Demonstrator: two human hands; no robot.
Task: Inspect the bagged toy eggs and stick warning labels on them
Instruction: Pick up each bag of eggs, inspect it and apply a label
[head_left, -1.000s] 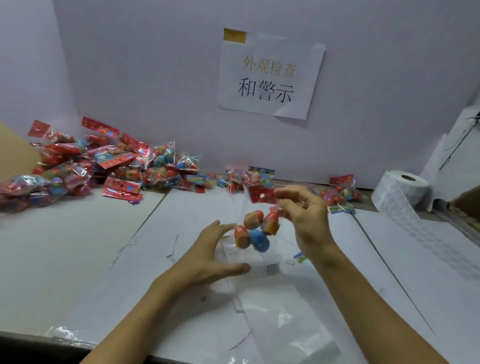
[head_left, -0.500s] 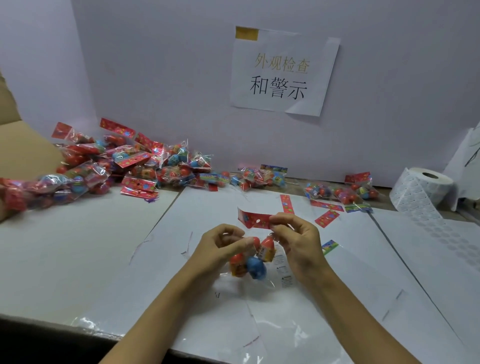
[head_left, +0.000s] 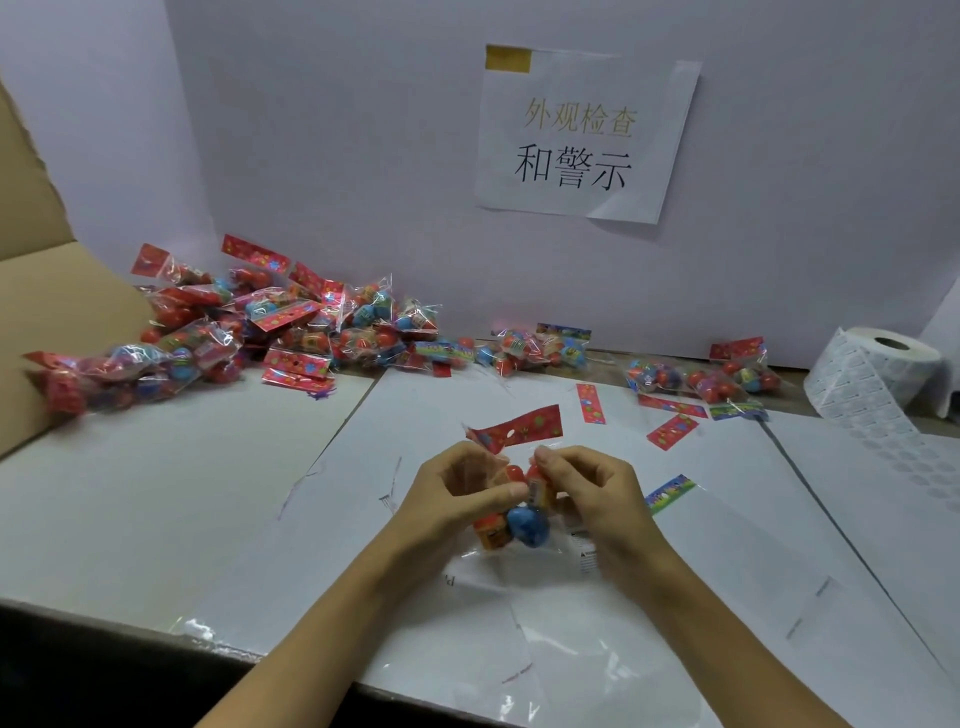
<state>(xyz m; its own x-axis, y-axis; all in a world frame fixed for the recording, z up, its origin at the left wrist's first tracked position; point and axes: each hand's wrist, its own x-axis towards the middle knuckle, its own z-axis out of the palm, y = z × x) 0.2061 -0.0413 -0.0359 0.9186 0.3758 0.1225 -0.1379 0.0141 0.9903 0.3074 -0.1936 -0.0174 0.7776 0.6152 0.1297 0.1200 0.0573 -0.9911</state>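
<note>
Both hands hold one clear bag of toy eggs (head_left: 519, 525) over the middle of the table. It has a red printed header card at its top and orange, red and blue eggs inside. My left hand (head_left: 457, 499) grips the bag's left side, thumb across the eggs. My right hand (head_left: 597, 499) pinches its right side just under the header. A white label with small print shows on the bag's lower right, below my right hand. A roll of white labels (head_left: 878, 369) stands at the far right, with its strip trailing toward me.
A big heap of bagged eggs (head_left: 249, 332) lies at the back left beside a cardboard box flap (head_left: 47, 291). Smaller groups of bags (head_left: 701, 379) line the back wall. Loose red header cards (head_left: 670, 431) lie on the white sheets. A paper sign (head_left: 582, 135) hangs on the wall.
The bag has come down from near the back toward me. My left hand, open beside it a second ago, now grips it. Both hands sit closer together.
</note>
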